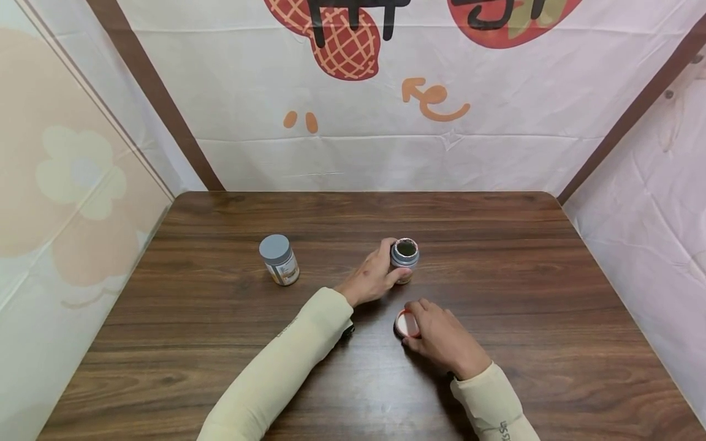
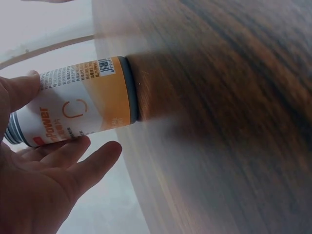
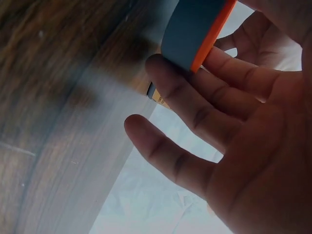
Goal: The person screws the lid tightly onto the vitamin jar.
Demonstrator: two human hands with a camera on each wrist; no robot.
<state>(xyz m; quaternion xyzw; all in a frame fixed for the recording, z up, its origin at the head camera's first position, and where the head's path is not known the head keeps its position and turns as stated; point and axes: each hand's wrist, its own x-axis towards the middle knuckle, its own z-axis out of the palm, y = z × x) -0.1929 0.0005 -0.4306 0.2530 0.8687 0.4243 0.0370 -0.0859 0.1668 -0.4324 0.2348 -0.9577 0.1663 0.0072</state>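
My left hand point(image 1: 368, 280) grips an uncapped supplement jar point(image 1: 405, 260) that stands upright on the table. Its mouth faces up and looks dark inside; the contents cannot be made out. In the left wrist view, thumb and fingers go round the upper part of the jar point(image 2: 80, 105), whose label is white and orange above a dark base. Closer to the front, my right hand point(image 1: 444, 338) holds a screw lid point(image 1: 409, 324) by its edge, pale inner side up, with an orange rim. The right wrist view shows the lid's dark grey side point(image 3: 191, 31) between the fingers.
A second jar point(image 1: 284, 269), with its grey lid point(image 1: 275, 249) on, stands upright to the left of my left hand. Everything rests on a dark wood-grain table point(image 1: 220, 343). Printed cloth walls point(image 1: 375, 159) close off the back and both sides.
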